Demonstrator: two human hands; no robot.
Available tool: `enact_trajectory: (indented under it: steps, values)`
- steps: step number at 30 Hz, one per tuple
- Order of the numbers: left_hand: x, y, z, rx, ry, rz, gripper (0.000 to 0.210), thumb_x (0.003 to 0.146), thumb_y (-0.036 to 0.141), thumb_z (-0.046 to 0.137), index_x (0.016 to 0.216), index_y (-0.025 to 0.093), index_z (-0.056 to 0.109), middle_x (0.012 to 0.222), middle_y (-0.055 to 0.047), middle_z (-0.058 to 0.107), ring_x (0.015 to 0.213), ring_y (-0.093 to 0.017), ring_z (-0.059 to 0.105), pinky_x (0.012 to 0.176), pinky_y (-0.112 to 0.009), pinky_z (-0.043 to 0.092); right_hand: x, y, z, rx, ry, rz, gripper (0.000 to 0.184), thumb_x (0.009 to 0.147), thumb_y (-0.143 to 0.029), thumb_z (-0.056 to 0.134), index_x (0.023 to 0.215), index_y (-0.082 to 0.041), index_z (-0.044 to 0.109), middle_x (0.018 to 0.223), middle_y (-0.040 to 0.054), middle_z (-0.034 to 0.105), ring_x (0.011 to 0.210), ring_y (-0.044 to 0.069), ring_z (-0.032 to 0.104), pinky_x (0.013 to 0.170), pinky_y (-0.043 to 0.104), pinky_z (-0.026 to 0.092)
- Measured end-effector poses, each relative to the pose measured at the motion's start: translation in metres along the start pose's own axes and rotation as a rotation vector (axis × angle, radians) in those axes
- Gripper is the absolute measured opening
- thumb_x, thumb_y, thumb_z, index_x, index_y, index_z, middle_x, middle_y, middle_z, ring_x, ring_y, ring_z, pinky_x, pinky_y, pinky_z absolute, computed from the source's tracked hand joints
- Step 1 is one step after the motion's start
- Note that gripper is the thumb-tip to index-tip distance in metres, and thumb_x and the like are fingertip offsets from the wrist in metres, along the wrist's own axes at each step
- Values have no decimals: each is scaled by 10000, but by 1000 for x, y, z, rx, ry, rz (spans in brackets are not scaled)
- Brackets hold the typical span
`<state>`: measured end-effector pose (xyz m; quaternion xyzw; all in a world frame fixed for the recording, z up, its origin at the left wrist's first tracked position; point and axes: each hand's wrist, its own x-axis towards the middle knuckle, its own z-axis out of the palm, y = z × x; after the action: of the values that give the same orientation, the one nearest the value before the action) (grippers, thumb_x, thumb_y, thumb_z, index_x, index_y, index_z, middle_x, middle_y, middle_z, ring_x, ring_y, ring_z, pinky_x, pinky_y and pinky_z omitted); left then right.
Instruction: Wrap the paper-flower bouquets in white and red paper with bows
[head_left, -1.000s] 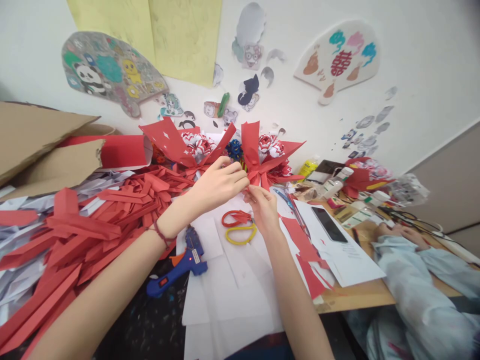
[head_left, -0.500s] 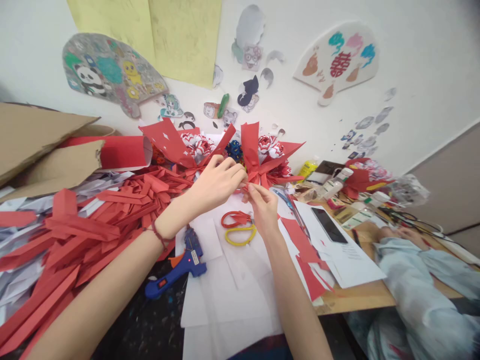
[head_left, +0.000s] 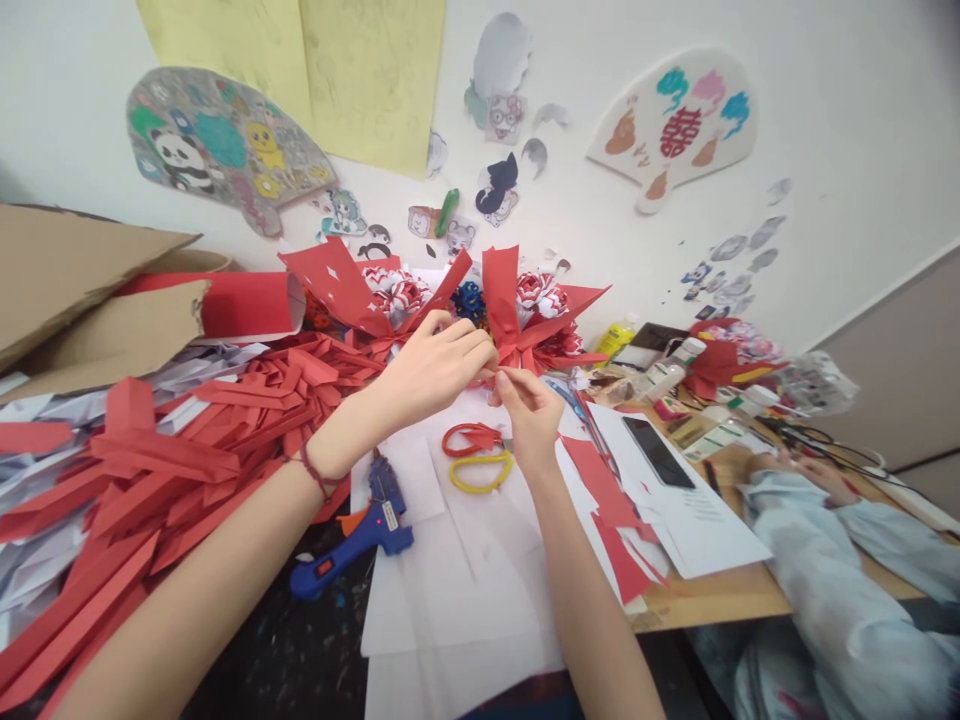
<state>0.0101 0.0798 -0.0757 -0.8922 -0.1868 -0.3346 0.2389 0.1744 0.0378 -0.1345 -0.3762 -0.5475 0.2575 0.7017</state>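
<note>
1. The left hand [head_left: 435, 365] curls its fingers around the base of the folded red paper fan ornament [head_left: 525, 320], which spreads toward one o'clock from it;
2. The right hand [head_left: 532, 415] pinches the ornament's knot, at eleven o'clock of that hand;
3. Red-and-yellow-handled scissors [head_left: 476, 455] lie at nine o'clock of the right hand; a blue plastic glue gun [head_left: 352, 540] lies at seven.

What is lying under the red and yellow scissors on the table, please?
The scissors rest on overlapping white paper sheets. The right hand covers their blades, and the sheets hide the table surface below them.
</note>
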Motion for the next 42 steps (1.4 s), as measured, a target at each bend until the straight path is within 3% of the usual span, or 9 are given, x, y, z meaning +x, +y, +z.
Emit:
enact_trajectory:
  steps: [5,17,24,32,42]
  values:
    - [0,-1,-2,-5,9,14,141,995,249,447,956,174,559,975,-51,673,922,-193,576,855,-375,357,1,1,-1,-4,33,-10,196,818,-350,712,877,-163,719,716,11,678,569,126,600,574,265,516]
    - [-1,-5,-3,-24,144,69,218,996,192,436,930,218,642,939,-20,719,892,-163,580,852,-374,347,0,-1,-1,4,31,-39,158,830,-326,704,846,-169,715,665,-7,635,553,120,580,561,257,492]
    - [0,-3,-3,40,196,15,174,990,227,473,889,206,613,973,-12,715,887,-165,569,845,-364,348,-1,-4,1,-9,57,-70,155,842,-321,693,827,-168,708,655,-12,616,536,114,565,551,256,480]
    - [-2,2,-4,142,176,31,196,1008,238,436,906,194,597,973,-13,704,895,-155,570,833,-346,357,-3,-6,3,-53,82,-59,226,851,-387,671,820,-164,690,595,-17,595,530,127,554,554,268,479]
    - [-7,4,-11,85,136,53,260,1007,139,377,983,218,623,1031,-34,716,916,-151,594,842,-370,365,-1,-6,1,-38,131,-47,246,847,-406,671,817,-163,687,565,-22,581,516,125,540,544,262,457]
